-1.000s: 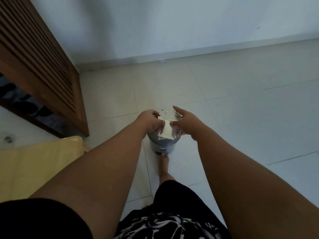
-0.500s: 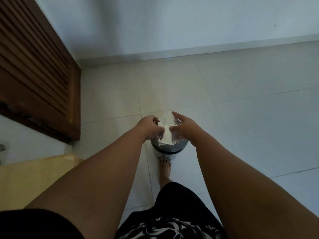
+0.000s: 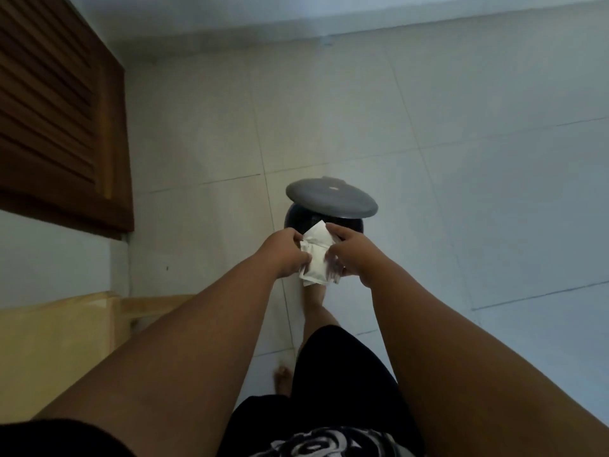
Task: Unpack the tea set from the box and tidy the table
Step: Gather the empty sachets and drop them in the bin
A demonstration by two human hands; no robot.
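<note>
Both my hands hold a bundle of white paper and clear plastic wrapping [image 3: 317, 257] between them, just in front of a small grey pedal bin [image 3: 298, 214]. The bin's round lid [image 3: 331, 196] is raised and tilted, showing the dark opening beneath. My left hand [image 3: 286, 250] grips the bundle's left side with curled fingers. My right hand [image 3: 352, 250] pinches its right edge, index finger stretched along the top. My bare foot [image 3: 314, 300] is at the bin's base, mostly hidden behind the wrapping.
A brown louvred wooden cabinet [image 3: 59, 103] juts out at the left. A pale yellow wooden table [image 3: 56, 341] corner lies at the lower left. Light floor tiles [image 3: 461, 192] stretch to the white wall [image 3: 296, 11] behind the bin. My other foot [image 3: 283, 382] stands nearer me.
The bin's lid has swung up. My view has tipped downward, and my hands with the wrapping have drawn slightly toward me from over the bin.
</note>
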